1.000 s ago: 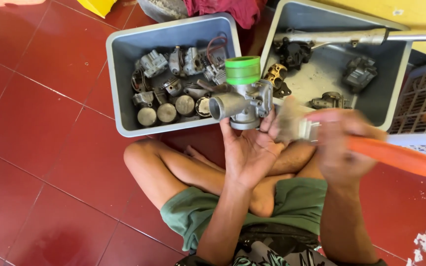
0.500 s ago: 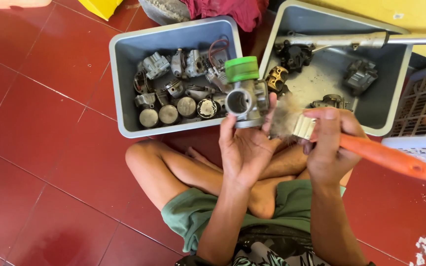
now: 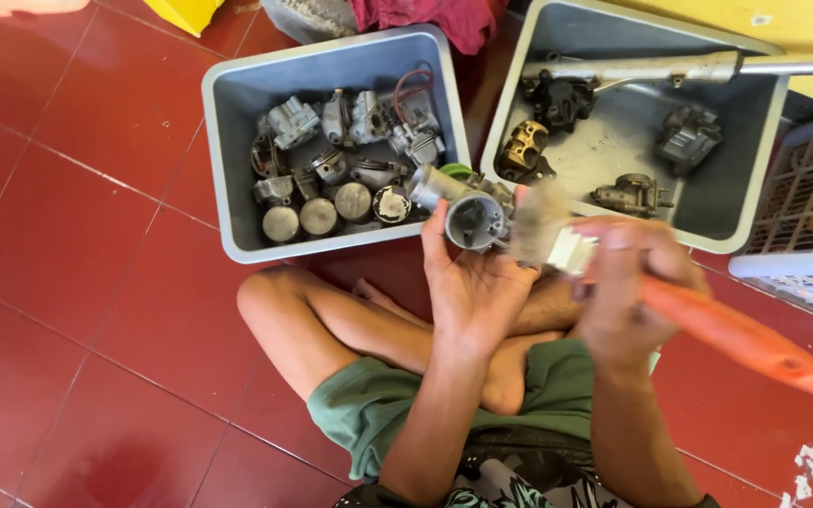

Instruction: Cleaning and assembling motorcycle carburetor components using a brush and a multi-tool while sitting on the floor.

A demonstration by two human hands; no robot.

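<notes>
In the grey tub (image 3: pixel 228 141) lie metal parts (image 3: pixel 341 174); left hand (image 3: pixel 472 282) grips a carburetor (image 3: pixel 468 212), right hand (image 3: pixel 628 292) clenches a brush (image 3: pixel 708 320)

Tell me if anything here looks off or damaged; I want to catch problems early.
Nothing looks broken. The left hand holds a metal carburetor, the right hand an orange-handled brush. One oddity: a long metal tube lies across the right grey bin, overhanging its rim. White scraps dot the red floor.

left tub (image 3: pixel 237 150): metal parts (image 3: pixel 341 174) inside | right tub (image 3: pixel 755 179): beside it, tube (image 3: pixel 642 68) across its far end | carburettor (image 3: pixel 468 207): between tubs, brush (image 3: pixel 708 315) to its right | basket (image 3: pixel 802 226): far right
</notes>
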